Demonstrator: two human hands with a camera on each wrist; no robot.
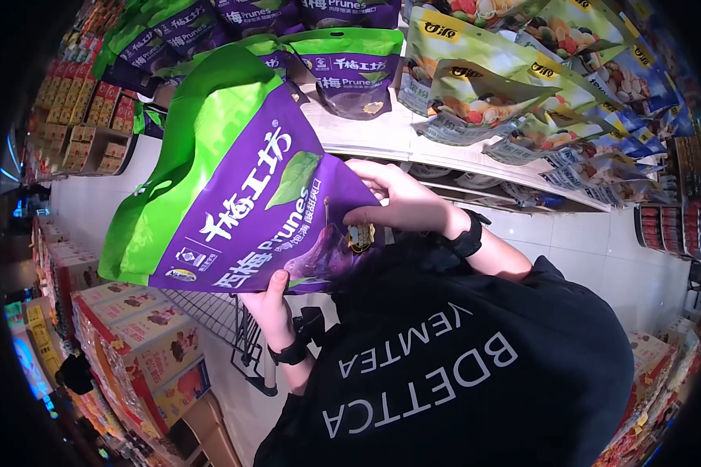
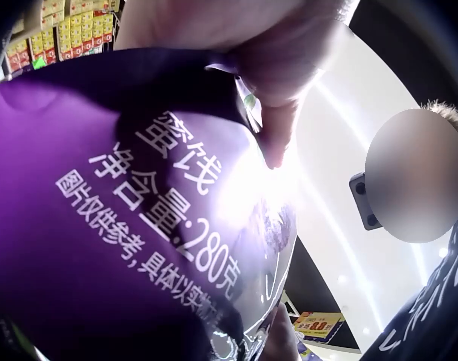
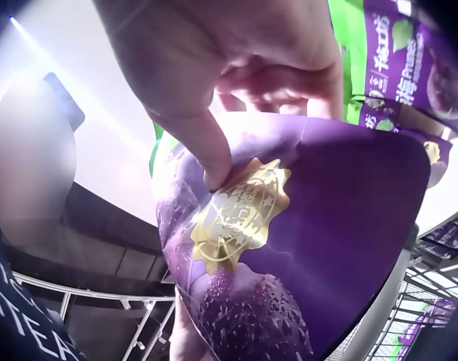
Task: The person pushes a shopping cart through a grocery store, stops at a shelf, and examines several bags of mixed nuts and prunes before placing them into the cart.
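Observation:
A large purple and green bag of prunes (image 1: 249, 210) is held tilted in front of the body, its printed front facing up in the head view. My left hand (image 1: 273, 315) grips the lower edge, thumb over the front and fingers hidden behind. At the other side, my right hand (image 1: 409, 202) pinches the bag edge, the thumb lying beside a gold seal (image 3: 240, 214) in the right wrist view. White print with the net weight shows on the purple bag (image 2: 78, 150) in the left wrist view.
More prune bags (image 1: 354, 74) stand on a pale shelf (image 1: 366, 140) ahead, with yellow-green pouches (image 1: 483, 89) to their right. Below the held bag is a wire shopping cart (image 1: 241, 342). Stacked cartons (image 1: 144, 342) line the left side.

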